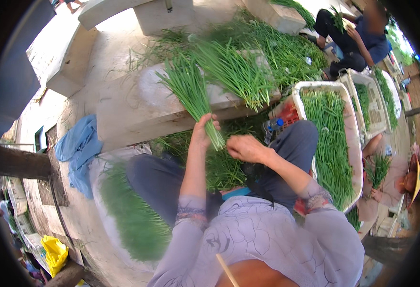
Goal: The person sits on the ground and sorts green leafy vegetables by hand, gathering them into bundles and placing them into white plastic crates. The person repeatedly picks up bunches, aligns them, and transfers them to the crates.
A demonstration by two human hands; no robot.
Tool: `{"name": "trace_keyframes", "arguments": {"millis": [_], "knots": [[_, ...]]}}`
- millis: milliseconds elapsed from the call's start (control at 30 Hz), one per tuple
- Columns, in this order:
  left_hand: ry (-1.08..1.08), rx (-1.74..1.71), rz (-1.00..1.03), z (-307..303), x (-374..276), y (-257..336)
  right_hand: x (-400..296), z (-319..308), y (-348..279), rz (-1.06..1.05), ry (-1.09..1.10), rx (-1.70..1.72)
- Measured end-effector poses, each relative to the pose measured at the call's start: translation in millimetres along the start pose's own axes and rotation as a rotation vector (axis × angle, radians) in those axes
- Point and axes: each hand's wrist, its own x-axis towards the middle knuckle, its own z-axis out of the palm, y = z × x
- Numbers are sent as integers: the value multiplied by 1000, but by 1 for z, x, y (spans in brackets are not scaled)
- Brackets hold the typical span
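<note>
My left hand point(203, 132) grips a bunch of long green chives point(192, 91) around the stems, low down. The pale cut ends stick out below the fist and the leaves fan up over a concrete slab point(124, 107). Just right of those ends is my right hand point(247, 149), its fingers curled in; I can make out nothing held in it. More chives point(244, 77) lie loose on the slab, their pale ends towards me. Trimmed leaves point(224, 172) cover the ground between my knees.
A white plastic crate point(355, 150) packed with chives stands at my right, beside a blue-capped bottle point(274, 124). On my left are chives on a pale sheet point(134, 211) and a blue cloth point(79, 154). Two people point(371, 39) sit at the right, holding greens.
</note>
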Motion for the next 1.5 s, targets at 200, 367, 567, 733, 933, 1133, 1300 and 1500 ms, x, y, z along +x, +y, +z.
{"name": "trace_keyframes", "arguments": {"millis": [200, 367, 567, 733, 933, 1133, 1300, 1500], "knots": [[96, 213, 59, -3, -4, 0, 35, -37, 18, -28, 147, -55], [153, 282, 68, 10, -11, 2, 153, -86, 18, 218, 455, 451], [146, 305, 86, 9, -9, 0, 210, -87, 53, 373, 327, 354], [135, 377, 73, 3, -11, 8, 201, -119, 54, -34, 160, -217], [113, 327, 55, 6, -11, 7, 184, -198, 80, 146, 696, -567], [136, 350, 122, 33, -24, 22, 108, -141, 15, 353, 96, 202], [188, 1034, 456, 72, -40, 7, 84, -58, -11, 114, 295, 1199], [360, 1826, 346, 71, -71, -25, 79, -15, -9, 229, 655, 1588]]}}
